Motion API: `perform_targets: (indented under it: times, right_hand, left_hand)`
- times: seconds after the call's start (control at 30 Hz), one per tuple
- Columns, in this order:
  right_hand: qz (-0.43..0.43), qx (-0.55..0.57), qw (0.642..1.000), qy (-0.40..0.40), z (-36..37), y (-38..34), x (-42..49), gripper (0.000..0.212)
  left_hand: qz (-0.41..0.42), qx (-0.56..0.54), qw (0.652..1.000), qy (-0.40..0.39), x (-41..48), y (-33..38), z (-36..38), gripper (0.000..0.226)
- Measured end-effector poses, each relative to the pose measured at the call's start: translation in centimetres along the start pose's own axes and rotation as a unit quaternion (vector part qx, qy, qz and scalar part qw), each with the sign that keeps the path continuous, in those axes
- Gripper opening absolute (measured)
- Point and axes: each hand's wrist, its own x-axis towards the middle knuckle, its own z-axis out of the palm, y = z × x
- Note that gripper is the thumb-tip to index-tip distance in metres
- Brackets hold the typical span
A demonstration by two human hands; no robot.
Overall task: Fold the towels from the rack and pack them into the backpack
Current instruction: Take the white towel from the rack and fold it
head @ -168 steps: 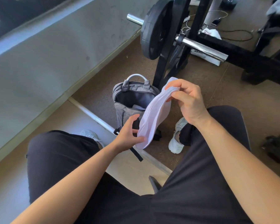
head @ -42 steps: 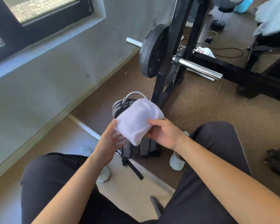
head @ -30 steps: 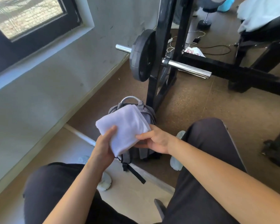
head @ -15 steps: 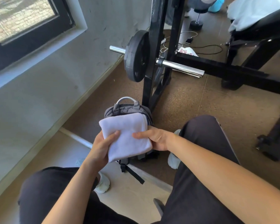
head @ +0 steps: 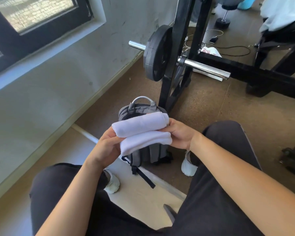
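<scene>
I hold the folded white towel (head: 141,132) directly above the backpack (head: 148,155), which stands upright on the floor with its top unzipped. My left grip (head: 106,147) pinches the towel's left end, thumb on top and fingers curled beneath. My right grip (head: 180,133) is closed round the right end. The towel is doubled into two thick rolls, one lying on the other, and nothing supports it but those two ends.

My worry is the fold. The lower roll bulges out toward me, and if either grip slackens on the way down to the backpack, I judge the bundle would spring open and need folding again.

The towel also looks about as wide as the backpack's mouth. It may catch on the rim or on the carry handle (head: 142,99) at the backpack's far edge, and bunch up instead of sliding in.

The backpack is soft and stands free. A push from above could tip it toward the black rack post (head: 167,92) just behind it, or buckle it. The towel hides the inside of the backpack, so I cannot tell how much room is left.
</scene>
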Motion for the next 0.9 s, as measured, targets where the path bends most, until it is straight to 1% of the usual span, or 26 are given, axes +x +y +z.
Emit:
perform_targets:
  times: [0.03,0.1,0.13,0.17,0.2,0.27,0.3,0.33,0.4,0.47,0.53,0.6,0.63,0.67,0.7,0.73,0.77,0.8,0.83,0.87,0.9]
  right_hand:
    - [-0.003,0.009,1.0,-0.013,-0.1,0.0,0.0,0.05]
    - [-0.012,0.01,0.999,-0.029,0.0,-0.1,-0.3,0.038]
    - [-0.014,0.008,1.0,-0.026,0.0,-0.3,-0.4,0.032]
    - [-0.014,0.002,1.0,-0.017,0.1,-0.3,-0.5,0.031]
    - [-0.014,-0.014,1.0,-0.004,0.3,-0.4,-0.5,0.034]
    - [-0.018,-0.083,0.996,0.027,0.7,-0.3,-0.5,0.045]
    - [-0.028,-0.137,0.989,0.041,0.8,-0.1,-0.5,0.05]
    - [-0.042,-0.202,0.977,0.052,1.0,0.2,-0.4,0.054]
    - [-0.062,-0.323,0.941,0.079,1.1,0.7,-0.3,0.06]
    - [-0.077,-0.396,0.91,0.097,1.0,1.2,-0.2,0.064]
    - [-0.071,-0.431,0.895,0.092,1.0,1.1,-0.4,0.064]
    - [-0.022,-0.434,0.899,0.055,0.8,0.8,-0.7,0.056]
    - [0.003,-0.416,0.909,0.031,0.7,0.6,-0.8,0.047]
    - [0.023,-0.372,0.928,0.012,0.5,0.4,-0.7,0.034]
    - [0.04,-0.308,0.95,0.006,0.2,0.4,-0.6,0.021]
    - [0.05,-0.257,0.965,0.012,0.0,0.2,-0.5,0.016]
    - [0.053,-0.246,0.967,0.031,-0.3,0.0,-0.3,0.023]
    - [0.056,-0.271,0.96,0.048,-0.4,-0.1,-0.3,0.035]
    - [0.06,-0.32,0.944,0.053,-0.2,0.0,-0.2,0.049]
    - [0.062,-0.382,0.921,0.039,0.1,0.2,-0.1,0.057]
    - [0.062,-0.45,0.891,0.015,0.6,0.5,0.0,0.057]
  left_hand:
    - [0.0,-0.013,1.0,0.003,0.1,0.0,0.0,0.042]
    - [-0.002,-0.012,1.0,-0.001,0.3,-0.1,-0.2,0.032]
    - [-0.009,-0.004,1.0,-0.006,0.5,-0.1,-0.2,0.039]
    - [-0.022,0.001,1.0,-0.008,0.6,0.1,-0.1,0.046]
    - [-0.037,-0.002,0.999,-0.003,0.5,0.2,0.0,0.045]
    - [-0.075,-0.023,0.997,0.005,0.4,0.5,0.4,0.034]
    - [-0.092,-0.013,0.995,0.018,0.3,0.6,0.7,0.031]
    - [-0.101,0.031,0.994,0.039,0.3,0.4,0.9,0.033]
    - [-0.103,0.14,0.982,0.068,0.5,-0.3,1.2,0.044]
    - [-0.101,0.194,0.974,0.064,0.5,-0.8,1.2,0.056]
    - [-0.087,0.221,0.97,0.044,0.4,-1.0,0.9,0.06]
    - [-0.066,0.257,0.963,0.048,0.3,-0.9,0.7,0.06]
    - [-0.055,0.276,0.958,0.055,0.3,-0.9,0.8,0.06]
    - [-0.045,0.296,0.952,0.066,0.3,-0.8,0.9,0.061]
    - [-0.031,0.314,0.946,0.075,0.3,-0.9,1.0,0.061]
    - [-0.015,0.331,0.94,0.08,0.3,-0.9,1.1,0.06]
    - [0.005,0.354,0.932,0.082,0.3,-0.9,1.3,0.06]
    - [0.029,0.384,0.919,0.082,0.3,-1.0,1.4,0.059]
    - [0.055,0.418,0.903,0.077,0.3,-1.1,1.6,0.058]
    - [0.082,0.448,0.888,0.066,0.3,-1.3,1.9,0.057]
    - [0.112,0.473,0.873,0.049,0.3,-1.4,2.2,0.057]
